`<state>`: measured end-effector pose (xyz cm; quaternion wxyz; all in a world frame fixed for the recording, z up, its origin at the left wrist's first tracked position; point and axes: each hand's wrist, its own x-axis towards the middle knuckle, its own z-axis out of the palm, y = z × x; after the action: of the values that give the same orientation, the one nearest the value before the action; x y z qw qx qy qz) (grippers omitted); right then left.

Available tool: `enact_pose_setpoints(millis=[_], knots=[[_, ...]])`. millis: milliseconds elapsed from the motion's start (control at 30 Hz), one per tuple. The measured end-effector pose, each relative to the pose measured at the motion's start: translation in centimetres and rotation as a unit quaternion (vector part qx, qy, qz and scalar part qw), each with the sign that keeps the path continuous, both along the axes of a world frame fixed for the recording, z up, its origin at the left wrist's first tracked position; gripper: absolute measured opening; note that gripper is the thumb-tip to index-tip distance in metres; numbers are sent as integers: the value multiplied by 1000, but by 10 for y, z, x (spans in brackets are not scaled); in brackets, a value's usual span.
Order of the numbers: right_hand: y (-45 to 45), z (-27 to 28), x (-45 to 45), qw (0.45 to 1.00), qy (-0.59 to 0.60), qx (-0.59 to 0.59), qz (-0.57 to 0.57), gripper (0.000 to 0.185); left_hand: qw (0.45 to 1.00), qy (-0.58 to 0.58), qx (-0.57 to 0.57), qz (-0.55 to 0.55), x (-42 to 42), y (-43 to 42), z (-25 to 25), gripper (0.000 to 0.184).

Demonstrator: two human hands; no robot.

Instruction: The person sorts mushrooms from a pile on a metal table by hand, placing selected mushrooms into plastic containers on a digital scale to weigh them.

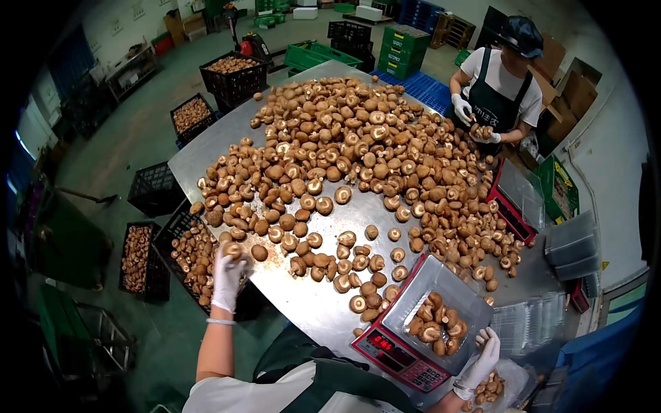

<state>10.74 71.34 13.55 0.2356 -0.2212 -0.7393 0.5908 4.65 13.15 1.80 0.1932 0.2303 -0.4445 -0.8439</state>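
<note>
My gloved left hand (228, 279) is closed on a brown mushroom (233, 249), over the rim of a black crate (164, 237) at the table's left edge. Several mushrooms fill that crate. On the right, my gloved right hand (485, 354) is beside a red digital scale (385, 350), its fingers slightly bent and apart with nothing visible in them. A clear plastic tray (406, 303) sits on the scale with a cluster of mushrooms (437, 323) in it. Red digits glow on the display. Below my right hand, a clear bag (513, 375) holds more mushrooms.
A large mushroom pile (358, 131) spreads over the metal table (296, 275). Across it, a co-worker (506, 89) in gloves handles mushrooms near a second red scale (509, 206). Stacked clear trays (530, 323) stand at right. More black crates (144, 265) line the floor at left.
</note>
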Motion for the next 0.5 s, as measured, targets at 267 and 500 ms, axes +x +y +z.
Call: enact_pose_setpoints(millis=[267,500], knots=[[-27,19,1,998,3,35,-42,33,706,-258,-656,71,14,-92,-14,60],[-117,48,-36,990,-3,135,35,28,589,-113,-796,-85,-67,-25,4,53]])
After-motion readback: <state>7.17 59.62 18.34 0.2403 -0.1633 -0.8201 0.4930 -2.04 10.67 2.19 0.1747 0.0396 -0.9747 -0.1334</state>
